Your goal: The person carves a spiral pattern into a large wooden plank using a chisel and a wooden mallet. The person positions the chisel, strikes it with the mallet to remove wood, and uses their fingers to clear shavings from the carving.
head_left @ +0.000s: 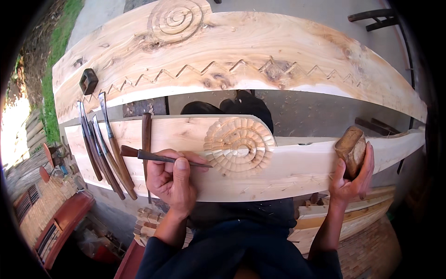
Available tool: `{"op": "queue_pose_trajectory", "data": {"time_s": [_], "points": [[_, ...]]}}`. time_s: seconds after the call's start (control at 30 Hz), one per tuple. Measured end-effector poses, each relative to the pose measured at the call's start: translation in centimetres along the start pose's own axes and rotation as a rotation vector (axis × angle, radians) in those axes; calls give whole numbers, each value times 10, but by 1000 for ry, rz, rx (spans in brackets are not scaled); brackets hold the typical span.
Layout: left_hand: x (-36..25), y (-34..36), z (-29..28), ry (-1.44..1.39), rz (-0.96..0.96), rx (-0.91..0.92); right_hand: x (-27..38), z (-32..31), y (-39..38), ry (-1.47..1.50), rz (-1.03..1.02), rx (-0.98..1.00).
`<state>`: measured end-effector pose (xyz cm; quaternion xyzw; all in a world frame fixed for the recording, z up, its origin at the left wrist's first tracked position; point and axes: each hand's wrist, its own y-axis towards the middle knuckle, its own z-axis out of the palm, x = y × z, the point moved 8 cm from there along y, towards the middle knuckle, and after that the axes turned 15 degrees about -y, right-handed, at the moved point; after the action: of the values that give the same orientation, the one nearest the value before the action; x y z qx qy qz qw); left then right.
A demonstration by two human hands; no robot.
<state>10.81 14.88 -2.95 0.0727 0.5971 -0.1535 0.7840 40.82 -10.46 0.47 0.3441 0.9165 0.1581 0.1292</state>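
My left hand (pixel 174 186) is closed around a carving chisel (pixel 160 158), its dark shaft slanting down to the right. The chisel's tip meets or hovers just over the left edge of a carved round rosette (pixel 241 148); I cannot tell which. This rosette, with its rings of scalloped cuts, is in the pale wooden board (pixel 302 169) across my lap. To the right, my right hand (pixel 355 183) grips a worn, blocky wooden mallet (pixel 351 146), raised above the board and apart from the chisel.
Several carving chisels (pixel 109 158) lie side by side at the board's left end. A single wooden-handled tool (pixel 146 132) lies nearer my left hand. Beyond stands a second board (pixel 288 42) with zigzag grooves and a spiral, bearing a dark six-sided ring (pixel 88 82).
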Motion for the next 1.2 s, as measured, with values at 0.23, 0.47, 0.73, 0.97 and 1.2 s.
{"op": "queue_pose_trajectory", "data": {"time_s": [0.23, 0.47, 0.73, 0.97, 1.2], "points": [[-41, -6, -9, 97, 111, -49, 2, -4, 5, 33, 6, -40], [-88, -28, -51, 497, 565, -102, 3, -12, 2, 78, -34, -32], [-43, -44, -21, 707, 620, 206, -6, 5, -14, 82, -44, -19], [-46, -29, -13, 749, 554, 194, -11, 1, -13, 30, -22, -76], [-71, -28, -20, 944, 562, 179, 0, 2, -1, 43, -29, -32]]}}
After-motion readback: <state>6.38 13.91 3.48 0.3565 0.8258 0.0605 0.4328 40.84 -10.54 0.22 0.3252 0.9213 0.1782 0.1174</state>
